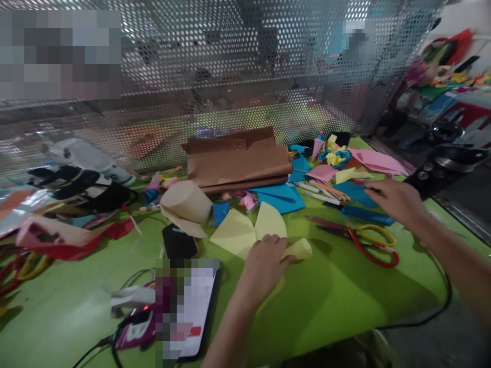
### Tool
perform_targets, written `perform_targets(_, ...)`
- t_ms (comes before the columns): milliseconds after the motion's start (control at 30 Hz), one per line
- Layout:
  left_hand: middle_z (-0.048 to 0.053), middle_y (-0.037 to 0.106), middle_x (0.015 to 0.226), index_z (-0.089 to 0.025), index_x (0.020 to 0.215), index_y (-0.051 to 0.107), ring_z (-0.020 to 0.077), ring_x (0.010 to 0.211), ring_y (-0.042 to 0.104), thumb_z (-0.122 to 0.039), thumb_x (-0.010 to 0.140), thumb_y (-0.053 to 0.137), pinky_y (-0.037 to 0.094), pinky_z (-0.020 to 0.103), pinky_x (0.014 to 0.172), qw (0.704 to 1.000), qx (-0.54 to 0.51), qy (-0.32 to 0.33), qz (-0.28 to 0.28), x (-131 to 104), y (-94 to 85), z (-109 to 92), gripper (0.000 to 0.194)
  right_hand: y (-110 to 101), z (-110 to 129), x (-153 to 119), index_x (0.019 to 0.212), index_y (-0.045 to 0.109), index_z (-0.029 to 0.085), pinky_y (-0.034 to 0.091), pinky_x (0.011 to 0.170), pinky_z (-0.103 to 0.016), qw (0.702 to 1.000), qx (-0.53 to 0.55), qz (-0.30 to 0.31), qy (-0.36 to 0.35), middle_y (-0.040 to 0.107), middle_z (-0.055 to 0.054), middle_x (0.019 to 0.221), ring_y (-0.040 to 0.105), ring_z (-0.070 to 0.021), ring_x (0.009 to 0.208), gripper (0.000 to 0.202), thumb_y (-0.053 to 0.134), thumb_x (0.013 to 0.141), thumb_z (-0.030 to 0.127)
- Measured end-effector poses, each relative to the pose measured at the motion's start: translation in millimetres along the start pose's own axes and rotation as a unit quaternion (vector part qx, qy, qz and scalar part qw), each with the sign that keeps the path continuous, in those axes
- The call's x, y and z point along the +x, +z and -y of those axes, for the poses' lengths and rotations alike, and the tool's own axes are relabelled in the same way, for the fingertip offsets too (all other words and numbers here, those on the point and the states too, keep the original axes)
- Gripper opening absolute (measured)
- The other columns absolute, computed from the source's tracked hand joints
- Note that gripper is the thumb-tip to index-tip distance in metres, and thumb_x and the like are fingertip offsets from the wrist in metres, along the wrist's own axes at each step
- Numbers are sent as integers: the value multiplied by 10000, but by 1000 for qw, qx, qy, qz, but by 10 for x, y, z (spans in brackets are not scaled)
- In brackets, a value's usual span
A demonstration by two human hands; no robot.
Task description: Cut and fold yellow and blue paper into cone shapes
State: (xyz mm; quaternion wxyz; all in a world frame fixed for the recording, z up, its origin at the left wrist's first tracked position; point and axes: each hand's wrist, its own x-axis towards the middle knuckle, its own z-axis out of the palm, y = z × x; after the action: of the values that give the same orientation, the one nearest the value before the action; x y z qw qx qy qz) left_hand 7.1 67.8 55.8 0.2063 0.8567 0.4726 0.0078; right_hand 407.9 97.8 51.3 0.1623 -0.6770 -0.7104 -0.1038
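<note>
A yellow paper roll (302, 249) is partly covered by the loosely curled left hand (266, 263) on a green table (326, 301). The right hand (395, 198) is half-curled at blue paper (355, 193); whether either grips cannot be told.

The yellow paper (232, 232) looks thin and matt, as does the blue paper (282, 199). The scissors (350, 232) combine dull metal blades with smooth plastic handles in red and yellow. The brown wrapping paper (238, 162) is matt and creased, the cream roll (187, 202) matt and papery. The green worktop (326, 306) is smooth with a soft sheen; the perforated panel (230, 66) looks like shiny metal.
</note>
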Motion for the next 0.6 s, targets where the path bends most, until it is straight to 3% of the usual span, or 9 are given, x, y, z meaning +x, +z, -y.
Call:
perform_targets(133, 107, 703, 1175, -199, 1268, 667, 311, 1142, 613, -386, 994, 594, 456, 419, 965, 1000, -12, 8, -6, -9, -9, -19, 340, -25, 98, 222, 1248, 753, 222, 409, 737, -350, 1000, 0, -20, -24, 769, -128, 1217, 684, -273, 1034, 339, 570, 992, 346)
perform_targets(233, 114, 699, 1193, -194, 1271, 672, 320, 1159, 607, -407, 991, 601, 464, 431, 969, 1000, -17, 6, -7, -13, -21, -30, 359, 35, 407, 387, 1319, 700, 213, 442, 844, -378, 996, 28, -21, -83, 743, -128, 1270, 657, -291, 1125, 371, 610, 975, 315)
perform_targets(367, 125, 698, 1195, -184, 1265, 683, 323, 1156, 614, -428, 994, 596, 479, 441, 977, 999, -21, 10, -23, -22, -24, -34, 375, 277, 1006, 549, 1393, 642, 199, 455, 1006, -421, 974, 83, 43, -205, 693, -131, 1372, 618, -303, 1241, 441, 602, 977, 339)
perform_targets(467, 115, 700, 1182, -194, 1262, 684, 308, 1146, 618, -450, 1000, 582, 493, 430, 971, 999, -17, 19, -36, -33, -19, -32, 380, 522, 1399, 627, 1479, 558, 226, 453, 1059, -509, 957, 62, 87, -270, 616, -144, 1471, 564, -358, 1325, 583, 661, 922, 362)
perform_targets(600, 99, 703, 1170, -206, 1252, 678, 302, 1138, 622, -494, 998, 571, 516, 428, 943, 999, -8, 26, -33, -50, -19, -47, 399, 747, 1668, 754, 1513, 519, 260, 478, 1043, -592, 947, 47, 101, -300, 563, -157, 1529, 537, -418, 1365, 659, 674, 901, 447)
